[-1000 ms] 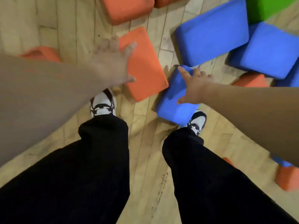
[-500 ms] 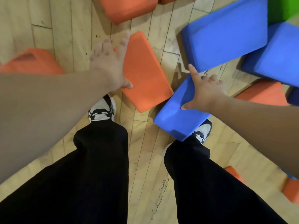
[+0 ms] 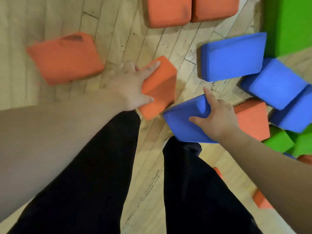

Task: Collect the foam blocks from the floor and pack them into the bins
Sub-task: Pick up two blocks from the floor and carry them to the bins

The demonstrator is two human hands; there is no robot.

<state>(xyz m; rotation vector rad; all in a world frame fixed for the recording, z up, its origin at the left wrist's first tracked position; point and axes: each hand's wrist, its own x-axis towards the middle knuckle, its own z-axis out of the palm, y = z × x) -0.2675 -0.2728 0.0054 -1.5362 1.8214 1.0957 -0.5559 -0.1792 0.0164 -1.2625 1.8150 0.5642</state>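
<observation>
My left hand (image 3: pixel 130 86) grips an orange foam block (image 3: pixel 160 88) from its left side, thumb on the near face and fingers across the top. The block is tilted above the wooden floor. My right hand (image 3: pixel 214 115) grips a blue foam block (image 3: pixel 184 119) at its right end, thumb on the near face and index finger stretched over the far edge. That block hangs just in front of my right leg. The two blocks nearly touch at their corners. No bin is in view.
More foam blocks lie around: an orange one (image 3: pixel 65 58) at the left, two orange ones (image 3: pixel 168 10) at the top, several blue ones (image 3: pixel 233 56) and a big green one (image 3: pixel 292 24) at the right, small green ones (image 3: pixel 280 141) lower right. My black-trousered legs fill the bottom.
Both hands have closed on their blocks and lifted them off the floor toward me. The view has shifted, and my shoes are now hidden.
</observation>
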